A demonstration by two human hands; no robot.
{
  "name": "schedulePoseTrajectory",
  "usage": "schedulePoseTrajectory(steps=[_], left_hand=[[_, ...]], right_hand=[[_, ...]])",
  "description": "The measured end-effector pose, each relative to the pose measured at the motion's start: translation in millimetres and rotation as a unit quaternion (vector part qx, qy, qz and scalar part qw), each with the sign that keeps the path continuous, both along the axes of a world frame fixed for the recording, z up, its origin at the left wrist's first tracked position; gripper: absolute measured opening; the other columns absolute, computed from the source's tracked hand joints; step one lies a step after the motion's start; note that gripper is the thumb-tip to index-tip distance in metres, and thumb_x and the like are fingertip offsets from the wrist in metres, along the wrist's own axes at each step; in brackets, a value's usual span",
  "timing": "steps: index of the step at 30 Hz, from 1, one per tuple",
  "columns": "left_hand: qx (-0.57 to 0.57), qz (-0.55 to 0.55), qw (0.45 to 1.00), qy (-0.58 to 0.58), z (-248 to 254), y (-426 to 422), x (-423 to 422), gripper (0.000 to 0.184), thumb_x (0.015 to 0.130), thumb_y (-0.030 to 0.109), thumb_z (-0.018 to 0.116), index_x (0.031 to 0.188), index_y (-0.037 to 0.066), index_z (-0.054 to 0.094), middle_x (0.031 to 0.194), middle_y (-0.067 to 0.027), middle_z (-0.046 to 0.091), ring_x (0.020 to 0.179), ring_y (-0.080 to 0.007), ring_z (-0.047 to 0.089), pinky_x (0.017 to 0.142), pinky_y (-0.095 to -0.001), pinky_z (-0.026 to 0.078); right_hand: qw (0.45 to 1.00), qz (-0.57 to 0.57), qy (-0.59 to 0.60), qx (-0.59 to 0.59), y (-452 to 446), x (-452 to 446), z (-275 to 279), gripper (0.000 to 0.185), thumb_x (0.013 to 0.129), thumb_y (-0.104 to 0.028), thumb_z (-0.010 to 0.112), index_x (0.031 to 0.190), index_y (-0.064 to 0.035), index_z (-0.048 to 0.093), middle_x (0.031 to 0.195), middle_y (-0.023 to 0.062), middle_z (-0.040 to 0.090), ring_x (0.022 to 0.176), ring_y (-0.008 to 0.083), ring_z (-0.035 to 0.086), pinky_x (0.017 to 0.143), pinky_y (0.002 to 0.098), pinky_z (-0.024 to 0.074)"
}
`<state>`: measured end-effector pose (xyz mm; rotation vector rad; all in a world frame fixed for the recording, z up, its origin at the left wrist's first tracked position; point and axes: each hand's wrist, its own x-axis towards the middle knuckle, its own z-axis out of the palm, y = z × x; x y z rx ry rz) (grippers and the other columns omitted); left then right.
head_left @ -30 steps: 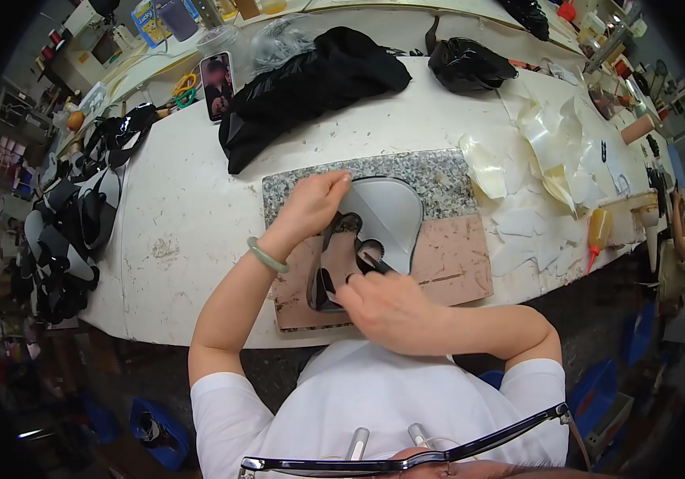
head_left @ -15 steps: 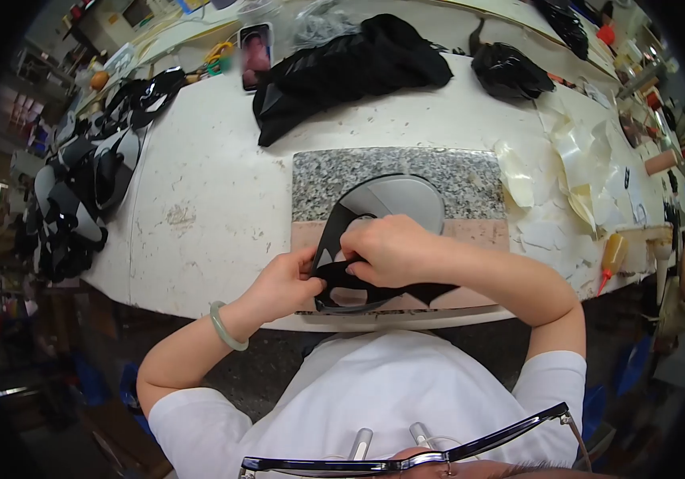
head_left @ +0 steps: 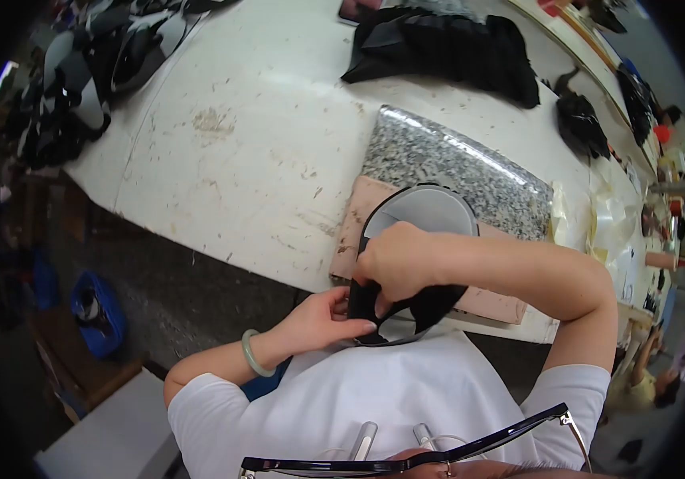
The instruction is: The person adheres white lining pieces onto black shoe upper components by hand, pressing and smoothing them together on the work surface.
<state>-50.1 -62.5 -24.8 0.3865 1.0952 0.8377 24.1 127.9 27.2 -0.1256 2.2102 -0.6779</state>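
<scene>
A black and grey piece (head_left: 428, 209) with a rounded grey end lies partly on the granite slab (head_left: 454, 156) and the pinkish board (head_left: 374, 195), its lower end near the white shirt. My left hand (head_left: 322, 321), a green bangle on its wrist, grips the piece's lower left edge between thumb and fingers. Over the middle of the piece, my right hand (head_left: 398, 259) is closed on its black part, fingers pointing down. The right hand and forearm cover much of the piece.
Black cloth (head_left: 446, 49) lies at the back of the white table (head_left: 238, 160). Black and grey pieces (head_left: 79, 80) are heaped at the far left. A black bag (head_left: 580, 124) and translucent sheets (head_left: 609, 215) are at the right. A blue bin (head_left: 96, 315) stands on the floor.
The view has swung left and down. The piece has come nearer the body, past the board's front edge. My left hand has moved from its top to its lower left edge.
</scene>
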Motion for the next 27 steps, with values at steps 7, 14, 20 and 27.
schedulePoseTrajectory(steps=[7, 14, 20, 27], left_hand=[[-0.003, 0.025, 1.0, -0.011, -18.9, -30.3, -6.7, 0.027, 0.085, 0.009, 0.065, 0.109, -0.002, 0.057, 0.094, -0.0064, 0.066, 0.087, -0.0077, 0.06, 0.074, -0.0226, 0.049], [0.035, 0.02, 0.992, 0.122, 3.3, -20.6, -3.4, 0.027, 0.088, 0.008, 0.058, 0.113, -0.003, 0.056, 0.093, -0.0071, 0.065, 0.085, -0.0102, 0.061, 0.072, -0.0241, 0.05], [-0.047, 0.041, 0.995, -0.079, 6.3, -11.9, -17.0, 0.019, 0.086, -0.001, 0.052, 0.103, -0.002, 0.06, 0.091, -0.0057, 0.064, 0.079, -0.0118, 0.06, 0.068, -0.026, 0.05], [0.061, -0.066, 0.979, 0.182, 21.2, 12.6, -7.1, 0.021, 0.084, 0.009, 0.055, 0.103, 0.001, 0.06, 0.086, -0.0098, 0.064, 0.075, -0.0161, 0.059, 0.068, -0.0299, 0.047]], right_hand=[[0.96, 0.0, 0.28, -0.005, -41.2, 13.7, -16.8, 0.014, 0.066, -0.019, 0.067, 0.075, -0.0102, 0.062, 0.076, 0.0044, 0.059, 0.071, 0.0246, 0.063, 0.06, 0.0403, 0.0507], [0.976, -0.032, 0.21, 0.038, -48.4, 16.6, 6.7, 0.016, 0.077, -0.01, 0.057, 0.085, 0.0037, 0.056, 0.081, 0.017, 0.059, 0.067, 0.0291, 0.065, 0.054, 0.0375, 0.052], [0.968, -0.101, 0.229, 0.024, -42.5, 24.9, 17.3, 0.014, 0.077, -0.008, 0.061, 0.085, -0.0008, 0.052, 0.073, 0.0122, 0.056, 0.057, 0.0321, 0.06, 0.049, 0.0383, 0.0478], [0.961, 0.023, 0.25, 0.117, -45.5, 40.1, 24.7, 0.01, 0.073, -0.013, 0.059, 0.075, -0.0029, 0.06, 0.076, 0.0113, 0.061, 0.063, 0.024, 0.062, 0.054, 0.0353, 0.0474]])
